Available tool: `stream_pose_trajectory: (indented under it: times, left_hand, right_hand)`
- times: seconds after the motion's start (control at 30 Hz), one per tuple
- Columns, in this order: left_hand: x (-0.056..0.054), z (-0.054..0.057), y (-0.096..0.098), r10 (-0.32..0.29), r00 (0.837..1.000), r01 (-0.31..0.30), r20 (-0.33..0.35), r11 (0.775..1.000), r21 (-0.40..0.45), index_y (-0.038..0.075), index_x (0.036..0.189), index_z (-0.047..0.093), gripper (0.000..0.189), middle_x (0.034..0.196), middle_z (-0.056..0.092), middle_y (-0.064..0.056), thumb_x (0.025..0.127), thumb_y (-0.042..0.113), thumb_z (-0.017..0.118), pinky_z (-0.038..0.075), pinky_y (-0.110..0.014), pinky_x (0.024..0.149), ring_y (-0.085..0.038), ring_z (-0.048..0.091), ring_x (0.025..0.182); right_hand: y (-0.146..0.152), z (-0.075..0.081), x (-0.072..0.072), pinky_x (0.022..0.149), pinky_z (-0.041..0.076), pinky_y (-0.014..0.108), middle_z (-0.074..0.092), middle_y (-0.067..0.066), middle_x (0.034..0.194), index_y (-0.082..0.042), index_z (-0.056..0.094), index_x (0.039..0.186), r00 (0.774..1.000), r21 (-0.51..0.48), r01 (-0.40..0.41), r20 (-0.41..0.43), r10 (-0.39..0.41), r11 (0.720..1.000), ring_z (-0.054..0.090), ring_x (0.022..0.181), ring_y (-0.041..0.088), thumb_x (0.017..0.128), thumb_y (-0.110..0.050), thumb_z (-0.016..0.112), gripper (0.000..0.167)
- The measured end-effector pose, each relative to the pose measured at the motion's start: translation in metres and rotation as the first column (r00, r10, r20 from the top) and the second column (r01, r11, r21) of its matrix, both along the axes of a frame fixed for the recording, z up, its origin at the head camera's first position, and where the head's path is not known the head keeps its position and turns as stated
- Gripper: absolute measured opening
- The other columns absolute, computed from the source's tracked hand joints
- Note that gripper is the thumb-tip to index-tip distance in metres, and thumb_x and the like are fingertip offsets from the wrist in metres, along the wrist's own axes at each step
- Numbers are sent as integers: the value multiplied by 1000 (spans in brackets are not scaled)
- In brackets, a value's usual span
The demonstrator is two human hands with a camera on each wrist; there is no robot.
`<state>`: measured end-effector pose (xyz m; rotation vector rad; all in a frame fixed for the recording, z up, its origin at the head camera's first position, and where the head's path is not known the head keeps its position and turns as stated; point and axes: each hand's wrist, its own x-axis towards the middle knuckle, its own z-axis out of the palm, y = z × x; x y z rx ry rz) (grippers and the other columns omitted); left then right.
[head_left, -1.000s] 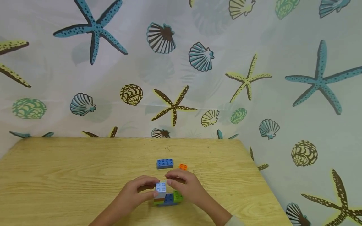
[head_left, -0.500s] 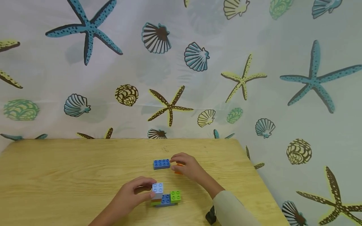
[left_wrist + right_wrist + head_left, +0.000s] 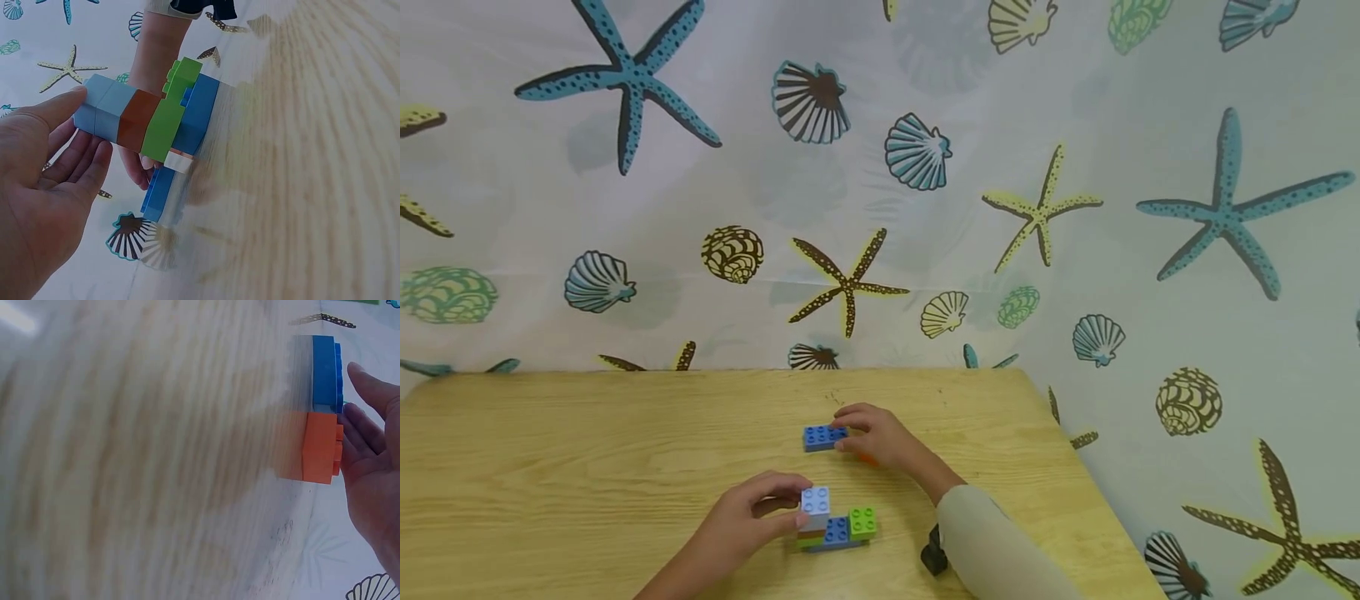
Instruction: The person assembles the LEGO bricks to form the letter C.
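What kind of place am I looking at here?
Perhaps a curtained-off indoor play or craft corner: a wood-grained table stands before white fabric-like hangings printed with starfish and shells, with a toy brick stack on top of the table.

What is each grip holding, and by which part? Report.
Left grip pinches the toy-brick stack by its light-blue top. Right grip: nothing, poised by the blue toy brick.

A pale, wood-grained counter (image 3: 587, 467) spans the lower part of the head view, with a few small dark marks (image 3: 832, 398) near its far edge. A build of joined bricks (image 3: 837, 531) stands on it at lower centre. Higher in the frame lies a loose blue brick (image 3: 820, 438); just right of it, an orange brick (image 3: 320, 448), mostly covered there.
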<state>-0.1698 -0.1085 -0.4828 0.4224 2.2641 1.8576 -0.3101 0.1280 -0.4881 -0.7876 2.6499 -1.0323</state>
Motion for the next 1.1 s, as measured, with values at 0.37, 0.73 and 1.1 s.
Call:
stream_pose_trajectory:
  times: [0.37,0.73,1.1]
  left_hand:
    - [1,0,0,-24,1000,24,-11,999,34,4,130,64,50,129,63,-11,90,31,77,53,-24,99,-24,62,119]
    - [2,1,-2,-20,1000,20,-4,999,29,3,130,64,50,129,63,-10,90,30,77,54,-25,99,-24,61,119]
    - [3,2,-2,-19,1000,18,6,999,28,3,131,64,50,129,63,-10,90,30,76,54,-24,97,-23,62,118]
  right_hand:
    - [-5,-8,-7,110,47,36,66,-4,127,-20,76,116,999,1,24,40,-24,1000,59,122,14,95,-23,72,22]
    - [-11,-12,-11,105,50,32,67,-9,121,-24,74,113,1000,57,15,18,-16,998,60,112,7,94,-21,73,20]
    - [-3,-5,-2,105,50,33,66,-2,123,-18,74,116,996,8,-38,-76,39,999,61,115,12,98,-21,69,19]
